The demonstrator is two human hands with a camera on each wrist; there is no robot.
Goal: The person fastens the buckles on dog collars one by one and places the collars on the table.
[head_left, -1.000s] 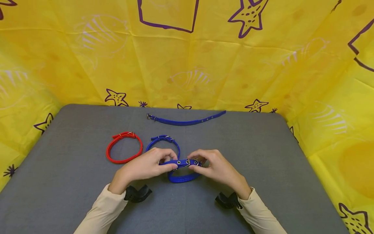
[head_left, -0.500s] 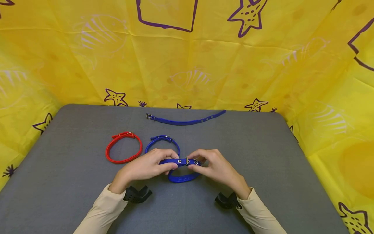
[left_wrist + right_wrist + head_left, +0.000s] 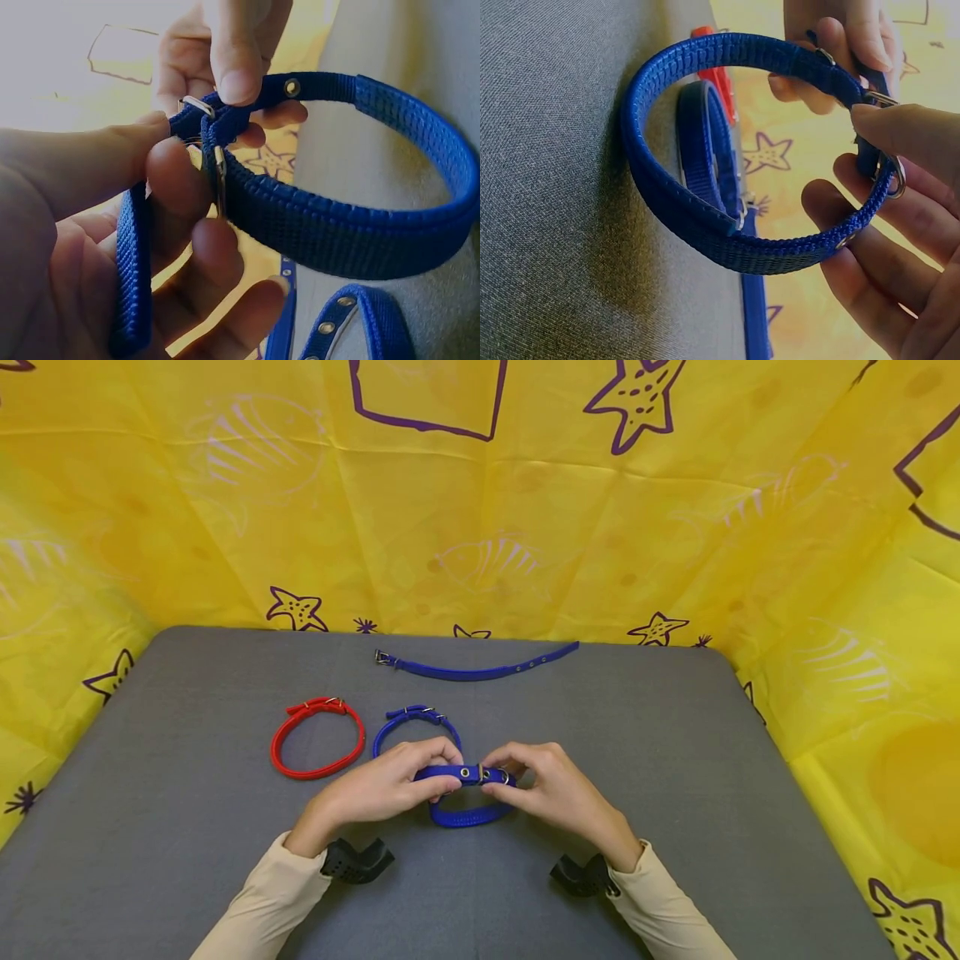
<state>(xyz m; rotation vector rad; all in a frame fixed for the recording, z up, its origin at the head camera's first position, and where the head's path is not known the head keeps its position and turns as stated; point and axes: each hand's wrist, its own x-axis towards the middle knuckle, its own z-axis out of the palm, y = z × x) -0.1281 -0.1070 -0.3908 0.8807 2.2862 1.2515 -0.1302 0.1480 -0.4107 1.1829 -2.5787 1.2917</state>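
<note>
A blue collar (image 3: 471, 817), buckled into a loop, hangs between both hands near the front of the table. My left hand (image 3: 390, 783) pinches the strap left of the metal buckle (image 3: 198, 106) with thumb and index finger. The strap's free end (image 3: 133, 277) runs down across the left palm in the left wrist view. From the other side my right hand (image 3: 551, 785) pinches the collar beside the buckle, its thumb right at the metal frame in the right wrist view. A D-ring (image 3: 897, 177) sits by the right fingers, and metal eyelets show along the strap.
Behind the left hand lies a second blue collar (image 3: 417, 713), fastened in a loop and partly hidden. A red collar (image 3: 318, 774), also looped, is left of it. Farther back an unbuckled blue collar (image 3: 465, 676) stretches across the grey table (image 3: 645, 718). Yellow patterned cloth (image 3: 480, 502) surrounds the table.
My left hand has shifted slightly right, toward the buckle. The strap's eyelets have moved a little right with it, and the strap lies flatter through the buckle. The right hand stays nearly still.
</note>
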